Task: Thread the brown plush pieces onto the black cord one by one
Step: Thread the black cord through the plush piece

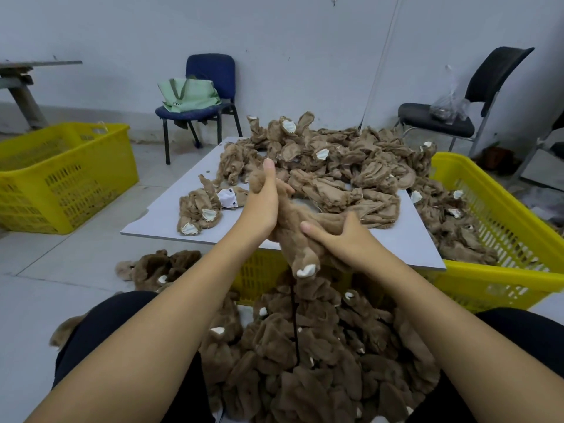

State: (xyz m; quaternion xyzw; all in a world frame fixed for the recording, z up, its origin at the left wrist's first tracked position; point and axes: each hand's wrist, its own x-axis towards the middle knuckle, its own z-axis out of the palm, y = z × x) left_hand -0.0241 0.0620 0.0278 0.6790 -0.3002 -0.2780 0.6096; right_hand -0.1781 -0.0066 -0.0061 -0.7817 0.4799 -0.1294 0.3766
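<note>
Seen from my head camera, both of my hands work one brown plush piece (293, 227) held above the near edge of a grey board (171, 215). My left hand (262, 206) grips its upper end, thumb raised and fingers wrapped round the fur; my right hand (338, 239) clasps its middle from the right, fingers curled over it. The piece's white-tipped end hangs down, and the black cord (295, 325) drops from beneath it into a heap of threaded plush pieces (305, 361) between my knees. Loose plush pieces (335, 166) are piled on the far half of the board and spill into the yellow basket (500, 239) to the right. A second yellow basket (61, 175) stands on the floor at left, with a blue chair (210, 87) against the far wall
</note>
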